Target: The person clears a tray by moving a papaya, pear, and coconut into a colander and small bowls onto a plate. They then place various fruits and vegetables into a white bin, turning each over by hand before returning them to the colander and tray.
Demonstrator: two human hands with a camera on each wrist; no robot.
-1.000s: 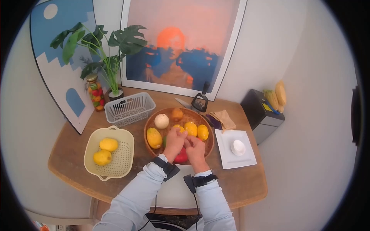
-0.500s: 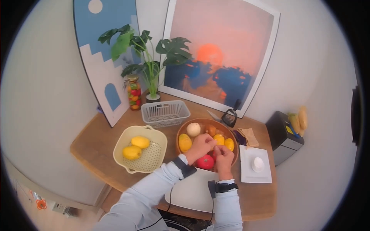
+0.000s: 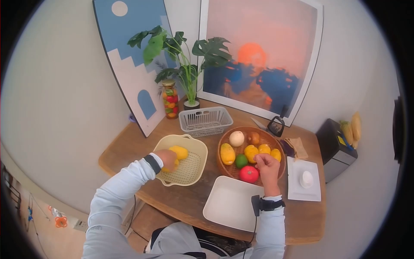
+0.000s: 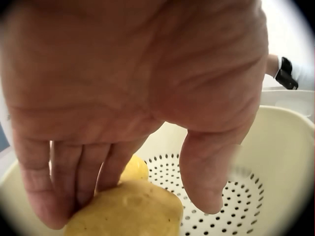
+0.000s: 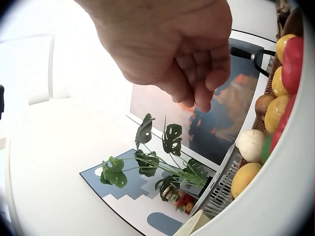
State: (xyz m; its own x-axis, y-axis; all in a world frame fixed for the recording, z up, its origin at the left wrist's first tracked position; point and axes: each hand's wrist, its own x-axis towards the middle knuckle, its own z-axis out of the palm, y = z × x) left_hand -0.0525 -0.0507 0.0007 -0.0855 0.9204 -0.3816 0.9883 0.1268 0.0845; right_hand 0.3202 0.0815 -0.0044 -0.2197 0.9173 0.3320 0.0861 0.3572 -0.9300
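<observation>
My left hand (image 3: 166, 158) reaches into the cream colander (image 3: 197, 149). In the left wrist view its fingers extend down against a spotted yellow fruit (image 4: 130, 211), with the thumb held apart on the other side. A second yellow fruit (image 3: 179, 152) lies beside it, partly hidden by the fingers. Over the right part of the wicker basket (image 3: 229, 171) is my right hand (image 3: 268, 167), its fingers loosely bent and holding nothing. Inside that basket are several yellow fruits (image 3: 251, 153), a red fruit (image 3: 249, 174), a green one (image 3: 241, 161), a whitish ball (image 3: 236, 138) and a brown onion-like one (image 3: 253, 137).
A white tray (image 3: 228, 203) lies at the front edge. Behind stand a grey basket (image 3: 206, 121), a jar (image 3: 170, 101) and a plant (image 3: 187, 73). To the right are a white plate (image 3: 297, 190) with a small cup (image 3: 306, 179), a cloth (image 3: 297, 148), a peeler-like tool (image 3: 276, 126) and a knife (image 3: 258, 124).
My left hand has left the wicker basket and moved left into the colander. My right hand stays over the wicker basket. The head view has turned left, and the white tray is now uncovered.
</observation>
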